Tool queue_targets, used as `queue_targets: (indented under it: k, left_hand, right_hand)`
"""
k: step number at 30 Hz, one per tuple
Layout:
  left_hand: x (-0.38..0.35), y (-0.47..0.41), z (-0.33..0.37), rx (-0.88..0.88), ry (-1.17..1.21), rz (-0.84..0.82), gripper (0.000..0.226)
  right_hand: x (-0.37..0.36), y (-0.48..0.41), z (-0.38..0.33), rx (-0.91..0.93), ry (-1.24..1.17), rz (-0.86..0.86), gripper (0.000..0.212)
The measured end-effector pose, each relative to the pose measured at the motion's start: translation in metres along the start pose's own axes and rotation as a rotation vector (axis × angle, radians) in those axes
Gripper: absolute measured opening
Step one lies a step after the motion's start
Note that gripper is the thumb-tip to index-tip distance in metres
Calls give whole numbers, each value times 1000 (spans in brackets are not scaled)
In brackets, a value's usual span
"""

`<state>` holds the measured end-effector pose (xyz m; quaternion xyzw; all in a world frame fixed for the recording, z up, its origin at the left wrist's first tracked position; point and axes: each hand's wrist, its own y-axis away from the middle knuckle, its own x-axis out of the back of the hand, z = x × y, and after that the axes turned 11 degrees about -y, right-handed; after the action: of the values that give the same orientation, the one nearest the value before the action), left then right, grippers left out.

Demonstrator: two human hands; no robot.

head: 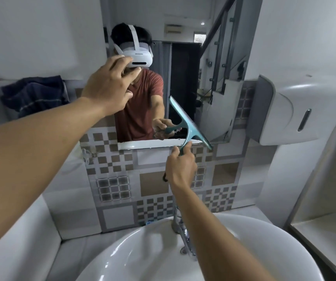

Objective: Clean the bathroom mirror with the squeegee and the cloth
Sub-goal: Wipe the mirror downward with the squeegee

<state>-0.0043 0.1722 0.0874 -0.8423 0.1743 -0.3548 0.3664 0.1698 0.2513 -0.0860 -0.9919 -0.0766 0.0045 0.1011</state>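
Squeegee (pixel 190 122) gripped by its handle in the right hand (pixel 180 169), blade tilted on the lower mirror (pixel 183 78), left hand (pixel 108 86) open and empty; blade is best levelled and pressed evenly throughout each pass.

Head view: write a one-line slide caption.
Right hand holds a teal squeegee against the mirror while the open left hand reaches toward the glass.

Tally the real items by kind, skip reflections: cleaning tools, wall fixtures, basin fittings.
Cleaning tools: 2, the teal squeegee in the right hand and the dark cloth
Wall fixtures: 2, the mirror and the white dispenser
Basin fittings: 2, the sink and the tap
Total: 6
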Motion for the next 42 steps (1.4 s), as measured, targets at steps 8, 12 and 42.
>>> queue_targets:
  k: [8,12,42]
  left_hand:
    - [7,-5,-7,-6,-42,-26,61]
    - [6,-7,-9,-8,-49,-29,62]
    - [0,-2,-4,47,-9,-43,61]
  right_hand:
    - [-23,30,11,-22,-111,-63,58]
    - [-32,39,19,-10,-101,-112,58]
    - [-8,49,44,297,527,-326,60]
